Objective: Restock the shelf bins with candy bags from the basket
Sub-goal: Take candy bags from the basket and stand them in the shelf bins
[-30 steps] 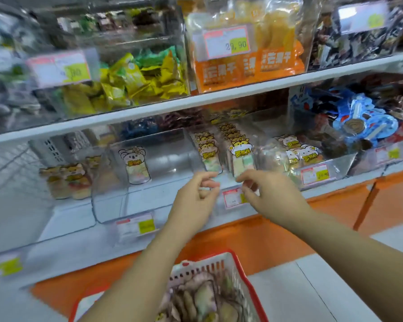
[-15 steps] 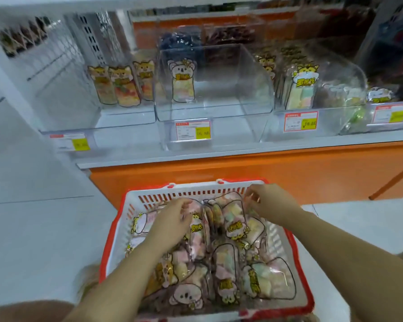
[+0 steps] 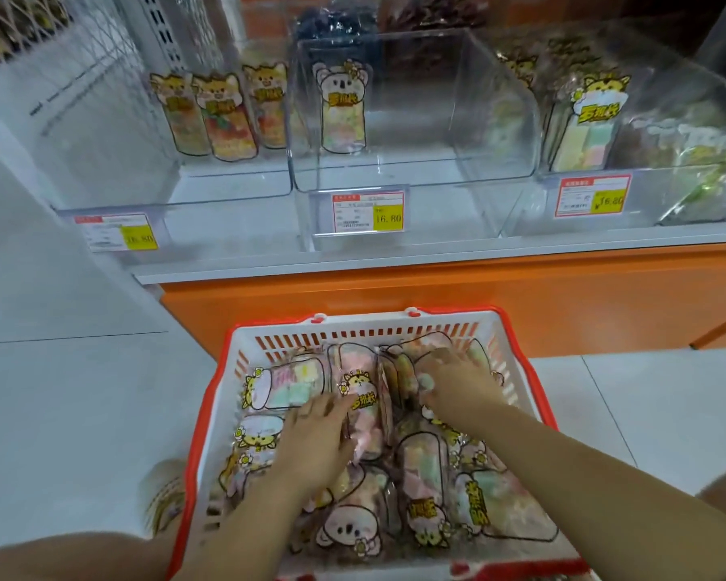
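Down in basket [image 3: 353, 325], left grip [image 3: 315, 444] round candy bag [image 3: 363, 406], right grip [image 3: 457, 383] unclear; bin tags [image 3: 367, 211] "16.80".

Both hands [image 3: 315, 442] [image 3: 457, 383] dropped from shelf [image 3: 395, 257] into basket [image 3: 192, 454].

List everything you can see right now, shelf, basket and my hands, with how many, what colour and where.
basket: one, red rim, white walls, on the floor before the shelf
candy bags: many, pastel with yellow labels, piled in the basket
bins: at least three, clear, side by side on the shelf
koala bag: one, pastel, upright in the middle bin
orange bags: three, orange-yellow, upright in the left bin
price tags: three, red, white and yellow, on the bin fronts
left hand: one, on bags mid-basket, grip unclear
right hand: one, among bags near the basket's back, blurred
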The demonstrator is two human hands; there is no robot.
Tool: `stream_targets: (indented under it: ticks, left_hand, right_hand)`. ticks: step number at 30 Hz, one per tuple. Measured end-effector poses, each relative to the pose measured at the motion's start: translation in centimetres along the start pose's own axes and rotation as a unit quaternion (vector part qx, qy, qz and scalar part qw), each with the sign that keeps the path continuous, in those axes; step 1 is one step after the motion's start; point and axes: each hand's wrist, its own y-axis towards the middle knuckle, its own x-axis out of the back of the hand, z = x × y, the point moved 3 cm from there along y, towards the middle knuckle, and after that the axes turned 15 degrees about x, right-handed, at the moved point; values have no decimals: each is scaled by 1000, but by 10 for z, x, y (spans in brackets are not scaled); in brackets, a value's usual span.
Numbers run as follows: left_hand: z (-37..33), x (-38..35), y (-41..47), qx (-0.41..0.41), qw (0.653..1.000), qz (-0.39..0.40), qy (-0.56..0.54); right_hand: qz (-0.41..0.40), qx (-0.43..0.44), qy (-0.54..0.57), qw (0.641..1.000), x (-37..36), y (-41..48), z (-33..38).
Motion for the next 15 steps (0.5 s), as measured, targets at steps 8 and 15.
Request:
stream_targets:
  ticks: [8,15]
  left_hand:
    - [3,-4,2,-8,1000,-5,-11]
    - [3,-2,-1,-10,1000,-10,-16]
  right_hand:
    - [42,-58,170,983,-38,34,25]
    - [-65,-93,172,979,-39,51,15]
